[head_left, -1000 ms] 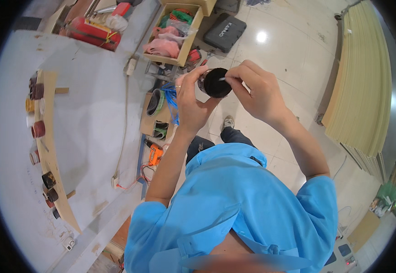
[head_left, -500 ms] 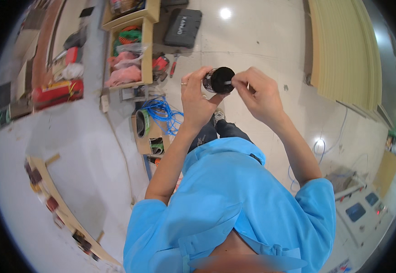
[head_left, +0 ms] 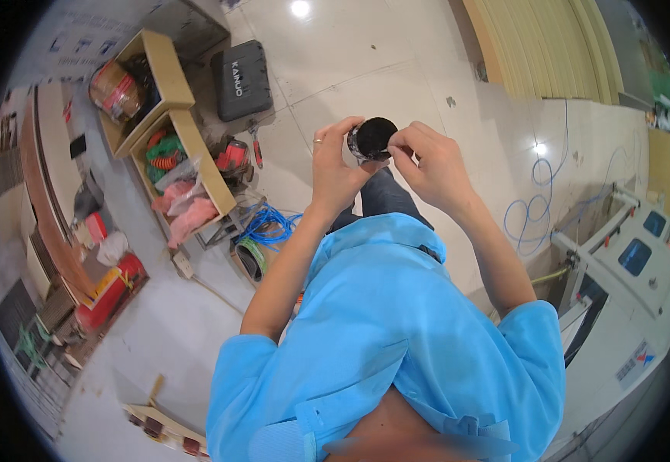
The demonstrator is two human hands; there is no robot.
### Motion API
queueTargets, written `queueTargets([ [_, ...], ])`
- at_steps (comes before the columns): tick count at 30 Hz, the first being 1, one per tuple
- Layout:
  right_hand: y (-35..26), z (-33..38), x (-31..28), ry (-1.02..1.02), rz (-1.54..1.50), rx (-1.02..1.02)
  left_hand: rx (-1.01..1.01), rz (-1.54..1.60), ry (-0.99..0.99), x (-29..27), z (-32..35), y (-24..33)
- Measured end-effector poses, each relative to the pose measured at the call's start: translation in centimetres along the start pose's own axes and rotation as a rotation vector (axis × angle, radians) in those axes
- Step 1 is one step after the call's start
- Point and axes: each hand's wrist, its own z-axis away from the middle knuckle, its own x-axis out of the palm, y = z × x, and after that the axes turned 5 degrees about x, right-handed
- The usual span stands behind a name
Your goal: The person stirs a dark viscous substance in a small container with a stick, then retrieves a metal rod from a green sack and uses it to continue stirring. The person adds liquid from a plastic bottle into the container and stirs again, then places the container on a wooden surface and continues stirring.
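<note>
Partly hidden: black roll between hands.

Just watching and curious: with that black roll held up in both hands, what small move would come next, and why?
Probably a short pull with the right hand to draw the end free. The left hand cups the black roll from the side, while the right fingers pinch at its edge, as if they have caught a loose end. Whether any end is lifted is too small to tell.
</note>
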Motion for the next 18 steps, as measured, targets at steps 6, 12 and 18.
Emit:
queueTargets([
  [6,4.5,-5.5,-2.2,0.034,0.064,0.059,-0.074,0.077,-0.157,2.8,-7.2,-1.7],
  [12,8.9,-13.3,-5.0,0.090,-0.033,0.064,-0.143,0.137,-0.225,6.4,-15.7,-2.2],
  [18,11.2,-22.3,-8.6,0.014,-0.068,0.038,-0.227,0.160,-0.260,7.7,-24.7,-2.0],
])
